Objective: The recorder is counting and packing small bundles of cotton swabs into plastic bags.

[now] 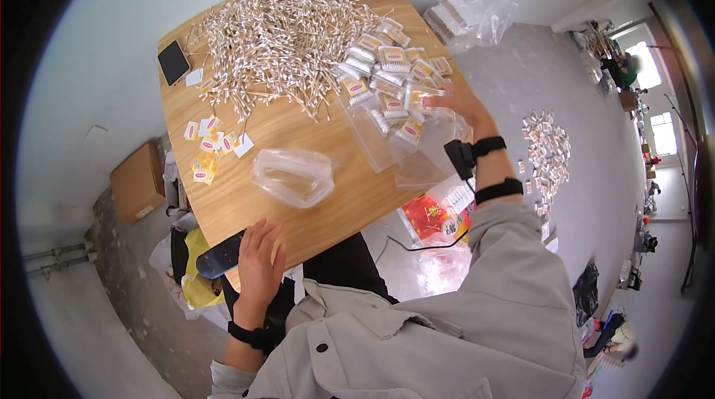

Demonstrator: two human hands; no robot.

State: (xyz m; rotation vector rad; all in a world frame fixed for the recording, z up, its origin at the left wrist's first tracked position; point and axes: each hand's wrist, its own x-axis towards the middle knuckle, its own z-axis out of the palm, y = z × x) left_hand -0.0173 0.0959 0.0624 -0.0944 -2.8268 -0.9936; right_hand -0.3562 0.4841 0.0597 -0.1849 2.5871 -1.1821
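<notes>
We look down on a light wooden table (298, 205) with rounded corners. Our right hand (456, 101) reaches to its far right edge, fingers spread flat over a clear, empty plastic bag (417, 153). The bag is thin and glossy; its long axis runs from the hand toward us and it overhangs the table edge. We cannot tell whether the fingers pinch it.

Our left hand (259, 265) rests at the near edge, fingers loosely spread, touching a dark, flat phone (220, 256) that juts past the edge and points left.

Just beyond the right hand lies a heap of small clear packets of cotton swabs (387, 71), each bearing a small label in red and yellow. Behind it spreads a wide, tangled pile of loose wooden-stick cotton swabs (275, 34), white-tipped. Near the left edge sit scattered small square labels (208, 142) in white, red and yellow, and farther back a black rectangular card (173, 62). A soft, crumpled clear plastic bag (292, 177) lies mid-table. More packets (547, 149) lie scattered on the grey floor to the right.
</notes>
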